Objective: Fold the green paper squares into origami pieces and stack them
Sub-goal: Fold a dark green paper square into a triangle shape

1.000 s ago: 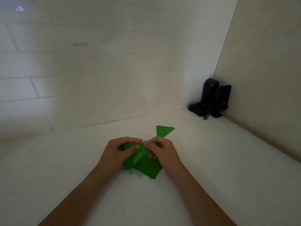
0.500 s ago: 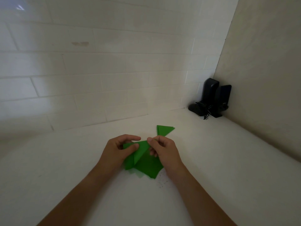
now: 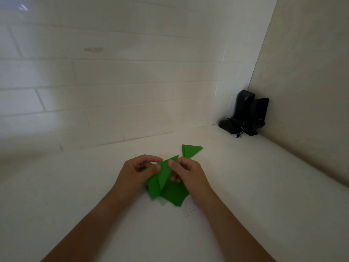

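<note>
A green paper square (image 3: 160, 176), partly folded into a raised triangle, is held just above the white counter. My left hand (image 3: 134, 174) pinches its left side with thumb and fingers. My right hand (image 3: 188, 176) pinches its upper right edge near the tip. Under them lies a small pile of flat green paper squares (image 3: 173, 195), partly hidden by both hands. A folded green triangle piece (image 3: 190, 150) lies on the counter just behind my right hand.
The white counter (image 3: 245, 186) runs into a corner between a white tiled wall (image 3: 113, 91) at the back and a plain wall on the right. Two black speakers (image 3: 247, 112) with a cable stand in that corner. Dark specks (image 3: 188, 210) dot the counter by the pile.
The folded flap has swung up and over, so the paper now stands as a taller triangle with its tip raised. Both hands shifted slightly while keeping their pinch.
</note>
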A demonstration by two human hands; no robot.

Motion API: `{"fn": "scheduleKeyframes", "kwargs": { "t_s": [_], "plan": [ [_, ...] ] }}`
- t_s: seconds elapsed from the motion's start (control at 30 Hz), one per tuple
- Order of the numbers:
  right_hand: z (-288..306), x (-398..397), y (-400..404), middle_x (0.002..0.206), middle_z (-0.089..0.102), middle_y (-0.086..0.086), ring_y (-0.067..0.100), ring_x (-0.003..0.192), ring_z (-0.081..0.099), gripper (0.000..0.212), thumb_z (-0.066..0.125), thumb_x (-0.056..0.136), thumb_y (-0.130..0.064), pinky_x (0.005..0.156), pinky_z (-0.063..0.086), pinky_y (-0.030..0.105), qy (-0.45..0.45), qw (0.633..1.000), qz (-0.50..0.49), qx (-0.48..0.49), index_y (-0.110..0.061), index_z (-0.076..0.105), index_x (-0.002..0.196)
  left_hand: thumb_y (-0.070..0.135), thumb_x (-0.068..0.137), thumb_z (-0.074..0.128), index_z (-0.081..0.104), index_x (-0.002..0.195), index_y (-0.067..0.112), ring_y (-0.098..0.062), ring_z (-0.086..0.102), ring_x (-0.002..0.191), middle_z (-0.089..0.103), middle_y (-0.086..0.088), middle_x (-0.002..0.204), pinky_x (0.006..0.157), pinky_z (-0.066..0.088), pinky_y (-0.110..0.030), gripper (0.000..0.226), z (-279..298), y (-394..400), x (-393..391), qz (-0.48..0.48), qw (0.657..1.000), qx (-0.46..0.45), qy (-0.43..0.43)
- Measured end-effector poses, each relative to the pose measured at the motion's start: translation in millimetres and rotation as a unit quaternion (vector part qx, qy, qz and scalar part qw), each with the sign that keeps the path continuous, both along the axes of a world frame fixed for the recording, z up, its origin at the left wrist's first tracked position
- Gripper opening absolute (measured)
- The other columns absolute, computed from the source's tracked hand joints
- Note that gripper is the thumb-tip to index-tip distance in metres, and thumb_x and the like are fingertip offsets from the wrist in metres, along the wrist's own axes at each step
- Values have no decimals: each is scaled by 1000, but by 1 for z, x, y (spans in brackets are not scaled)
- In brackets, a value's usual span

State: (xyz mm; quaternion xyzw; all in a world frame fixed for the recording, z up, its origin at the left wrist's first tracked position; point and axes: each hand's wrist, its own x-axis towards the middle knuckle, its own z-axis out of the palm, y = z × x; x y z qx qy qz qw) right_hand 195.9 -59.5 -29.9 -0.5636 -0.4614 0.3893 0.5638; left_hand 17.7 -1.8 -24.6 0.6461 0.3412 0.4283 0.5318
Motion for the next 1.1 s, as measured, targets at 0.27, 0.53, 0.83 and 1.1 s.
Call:
{"fn": "scheduleKeyframes", "kwargs": {
  "t_s": [0.27, 0.53, 0.83, 1.1],
  "plan": [
    [0, 0, 0, 62, 61, -5, 3, 57, 55, 22, 69, 98, -19, 59, 46, 14, 22, 999, -46, 15, -3, 70, 84, 2, 92, 72, 78, 107, 14, -16, 70, 67, 70, -8, 70, 65, 55, -20, 20, -2, -3, 3, -49, 998, -4, 49],
    [0, 2, 1, 71, 63, 2, 11, 68, 57, 20, 69, 99, -23, 70, 48, 26, 63, 997, -52, 12, -4, 74, 94, 0, 92, 71, 77, 111, 23, -22, 70, 71, 69, -13, 73, 68, 57, -26, 30, -2, -3, 1, -78, 996, 18, 41],
    [-1, 2, 1, 64, 57, 0, 11, 62, 53, 24, 71, 97, -23, 68, 45, 28, 78, 995, -60, 26, -10, 67, 77, 2, 94, 70, 77, 118, 28, -23, 71, 74, 68, -8, 73, 76, 60, -33, 36, -2, -3, 1, -101, 994, 25, 41],
    [0, -1, 0, 68, 64, -6, 4, 63, 58, 19, 67, 100, -22, 61, 47, 16, 13, 1000, -4, 11, -6, 72, 91, -1, 94, 68, 75, 118, 18, -13, 68, 68, 67, -6, 71, 65, 53, -19, 32, 3, -4, 0, -53, 999, -2, -7]
  ]
}}
